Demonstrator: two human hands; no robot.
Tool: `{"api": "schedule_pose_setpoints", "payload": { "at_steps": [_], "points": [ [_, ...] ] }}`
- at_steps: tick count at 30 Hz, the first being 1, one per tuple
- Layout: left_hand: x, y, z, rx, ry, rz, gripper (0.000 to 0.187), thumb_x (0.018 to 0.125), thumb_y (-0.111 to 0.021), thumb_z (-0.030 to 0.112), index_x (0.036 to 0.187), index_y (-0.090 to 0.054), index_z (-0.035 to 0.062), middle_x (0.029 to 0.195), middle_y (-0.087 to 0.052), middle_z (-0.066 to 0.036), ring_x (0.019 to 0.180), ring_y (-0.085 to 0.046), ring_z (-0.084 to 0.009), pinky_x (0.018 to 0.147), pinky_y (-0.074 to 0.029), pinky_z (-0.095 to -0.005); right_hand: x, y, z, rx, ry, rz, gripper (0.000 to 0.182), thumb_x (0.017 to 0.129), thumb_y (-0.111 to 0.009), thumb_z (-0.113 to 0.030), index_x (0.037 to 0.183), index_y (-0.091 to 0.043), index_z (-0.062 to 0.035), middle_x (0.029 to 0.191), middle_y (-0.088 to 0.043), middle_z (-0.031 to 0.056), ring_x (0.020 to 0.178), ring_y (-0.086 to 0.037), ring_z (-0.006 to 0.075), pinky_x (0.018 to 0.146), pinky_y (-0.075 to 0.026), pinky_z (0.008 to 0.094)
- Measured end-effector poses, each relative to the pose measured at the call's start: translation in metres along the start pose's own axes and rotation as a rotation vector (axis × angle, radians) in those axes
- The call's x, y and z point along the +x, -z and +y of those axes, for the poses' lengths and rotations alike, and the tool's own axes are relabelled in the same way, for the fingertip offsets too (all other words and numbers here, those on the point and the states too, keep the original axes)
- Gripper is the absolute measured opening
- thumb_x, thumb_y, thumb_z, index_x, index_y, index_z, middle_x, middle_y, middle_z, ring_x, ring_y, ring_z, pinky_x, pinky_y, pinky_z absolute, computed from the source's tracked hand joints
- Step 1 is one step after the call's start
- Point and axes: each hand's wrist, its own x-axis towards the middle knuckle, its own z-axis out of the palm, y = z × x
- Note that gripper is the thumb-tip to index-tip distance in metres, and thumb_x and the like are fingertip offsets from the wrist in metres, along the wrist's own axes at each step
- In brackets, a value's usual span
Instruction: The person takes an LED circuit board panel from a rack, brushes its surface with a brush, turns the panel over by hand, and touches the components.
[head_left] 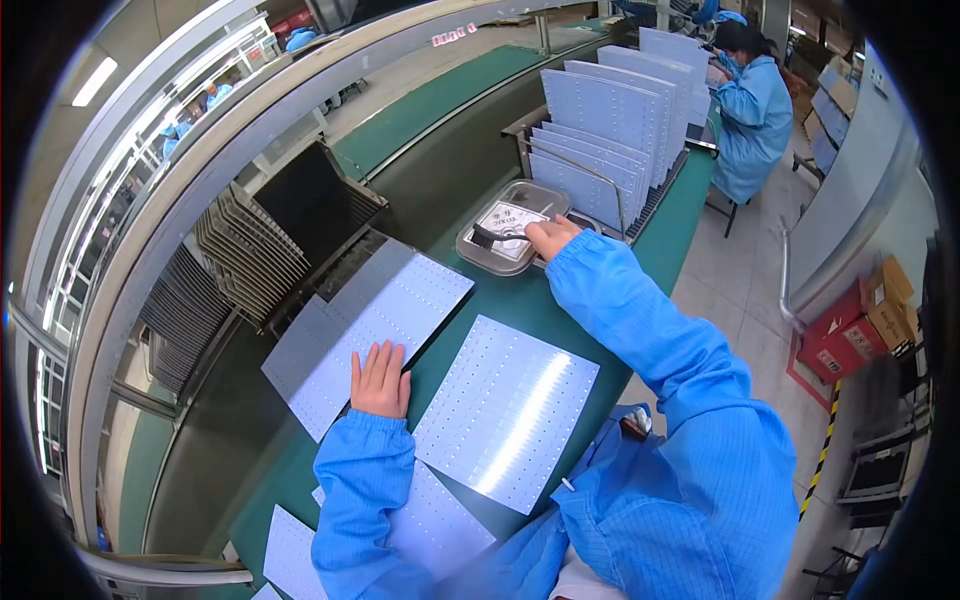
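Note:
My left hand [380, 378] lies flat with fingers stretched out on a pale panel dotted with small holes [400, 290]. My right hand [553, 237] is closed around the handle of a black brush [487, 237], bristles to the left. The brush overlaps a clear lidded plastic box [485, 258], whose white label [508, 218] reads TOXIC. Between my arms, a second dotted panel [505, 410] lies on the green bench top [450, 345]. Another panel [440, 525] is partly hidden beneath my left sleeve.
A rack of upright panels [600, 100] stands beyond the box. Black slotted racks [250, 245] sit left, past the bench edge. A person in a blue coat [752, 115] sits farther along the bench. Cardboard and red boxes [850, 325] stand on the floor at right.

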Motion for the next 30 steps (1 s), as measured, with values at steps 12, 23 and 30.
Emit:
{"api": "schedule_pose_setpoints", "payload": {
  "at_steps": [12,23,30],
  "points": [
    [0.01,0.089,0.022,-0.096,0.228,0.005,0.04,0.081,-0.053,0.009,0.121,-0.054,0.0069,0.124,-0.052,-0.015,0.123,-0.04,-0.0351,0.107,-0.014,-0.0503,-0.097,0.015,0.087,0.101,-0.31,0.111,0.017,0.081,-0.058,-0.007,0.097,-0.05,-0.0079,0.089,-0.056,0.0162,0.083,-0.055,0.0383,0.068,-0.045,0.0409],
    [-0.06,0.162,0.12,-0.011,0.424,-0.353,0.049,0.071,-0.068,0.024,0.117,-0.057,0.0098,0.123,-0.052,-0.015,0.125,-0.036,-0.0394,0.104,-0.013,-0.0592,-0.105,0.016,0.043,0.02,-0.265,0.372,0.029,0.077,-0.061,0.0,0.105,-0.052,-0.0019,0.094,-0.055,0.0147,0.086,-0.056,0.0312,0.076,-0.045,0.0374],
    [-0.083,0.109,0.204,-0.096,0.635,-0.365,0.074,0.068,-0.071,0.035,0.13,-0.043,0.0059,0.122,-0.051,-0.02,0.119,-0.041,-0.0425,0.103,-0.016,-0.0593,-0.106,0.023,-0.073,0.169,-0.083,-0.115,0.018,0.078,-0.06,-0.006,0.094,-0.057,0.0013,0.089,-0.055,0.0162,0.081,-0.057,0.0287,0.071,-0.045,0.0352]
  ]
}}
